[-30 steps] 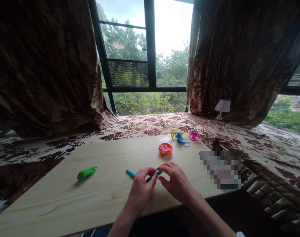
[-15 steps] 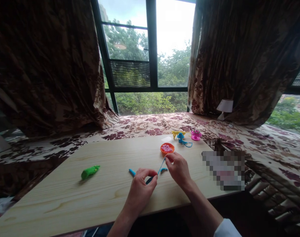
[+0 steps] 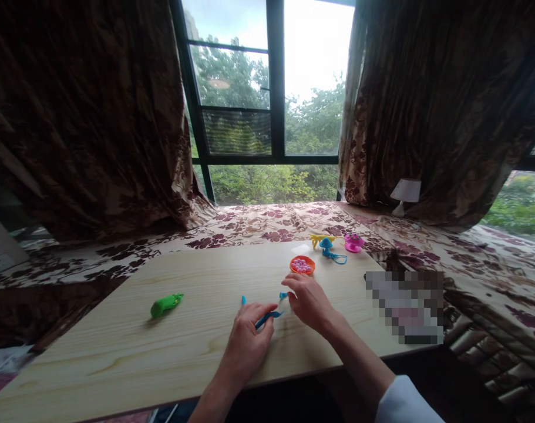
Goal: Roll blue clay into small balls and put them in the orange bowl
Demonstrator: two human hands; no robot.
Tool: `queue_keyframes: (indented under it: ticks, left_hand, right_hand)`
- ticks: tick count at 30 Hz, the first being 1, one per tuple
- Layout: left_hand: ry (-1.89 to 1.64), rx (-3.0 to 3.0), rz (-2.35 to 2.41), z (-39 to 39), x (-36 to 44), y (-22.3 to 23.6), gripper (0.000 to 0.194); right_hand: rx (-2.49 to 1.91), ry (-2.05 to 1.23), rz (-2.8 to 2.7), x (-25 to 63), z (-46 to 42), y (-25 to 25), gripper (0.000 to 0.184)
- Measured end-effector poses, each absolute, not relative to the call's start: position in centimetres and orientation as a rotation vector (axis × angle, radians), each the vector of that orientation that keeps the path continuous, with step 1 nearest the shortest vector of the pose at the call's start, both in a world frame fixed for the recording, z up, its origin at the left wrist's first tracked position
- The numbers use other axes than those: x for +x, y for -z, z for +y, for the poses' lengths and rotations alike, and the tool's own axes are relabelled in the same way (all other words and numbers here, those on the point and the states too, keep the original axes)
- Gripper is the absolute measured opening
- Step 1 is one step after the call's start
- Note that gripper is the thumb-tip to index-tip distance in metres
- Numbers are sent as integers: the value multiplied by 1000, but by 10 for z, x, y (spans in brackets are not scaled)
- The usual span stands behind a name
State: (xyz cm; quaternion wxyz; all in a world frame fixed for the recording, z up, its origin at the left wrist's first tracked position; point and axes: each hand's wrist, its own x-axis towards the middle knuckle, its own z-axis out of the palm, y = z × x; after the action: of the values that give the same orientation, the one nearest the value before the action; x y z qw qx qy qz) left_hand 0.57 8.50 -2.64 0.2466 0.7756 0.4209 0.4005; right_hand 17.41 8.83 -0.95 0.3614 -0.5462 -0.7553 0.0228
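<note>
My left hand [image 3: 252, 332] is closed, thumb and fingers pinching a slim blue piece that looks like soft modelling clay [image 3: 267, 317]. Its pointed end sticks out to the right. Behind that hand, the tip of a blue stick [image 3: 244, 300] shows; the rest is hidden. My right hand [image 3: 309, 299] is over the table with thumb and fingers apart. Beside its thumb is a small blue piece [image 3: 283, 295]; I cannot tell whether they touch. Just beyond the right fingers sits an orange bowl [image 3: 290, 269] of pink beads [image 3: 301, 266].
A green, bottle-like object [image 3: 166, 305] lies on the left of the wooden table [image 3: 117, 352]. At the far right edge are a blue mushroom-shaped figure [image 3: 326, 246], a yellow object [image 3: 320, 239] and a pink one [image 3: 353, 242]. A blurred patch [image 3: 406, 308] covers something at right.
The blue strand stretched between both hands no longer spans them. My right hand has opened from its pinch. My left hand still grips blue material. The view has shifted slightly.
</note>
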Motion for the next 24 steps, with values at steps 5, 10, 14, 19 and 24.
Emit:
queue_keyframes:
  ticks: [5, 10, 14, 19, 24]
  left_hand:
    - [-1082, 1983, 1157, 84, 7, 19, 19]
    - [-1050, 1979, 1142, 82, 9, 9, 19]
    - [-1058, 1993, 1181, 78, 11, 7, 16]
    - [-1077, 2035, 1191, 74, 8, 10, 12]
    - [-1084, 2231, 1143, 78, 8, 20, 18]
  right_hand:
    - [-1315, -107, -1999, 169, 55, -1, 25]
    - [-1379, -80, -1930, 157, 47, 6, 13]
    - [-1510, -35, -1796, 155, 55, 16, 11]
    - [-1640, 38, -1672, 183, 62, 20, 13]
    - [-1615, -1, -1817, 201, 49, 26, 17]
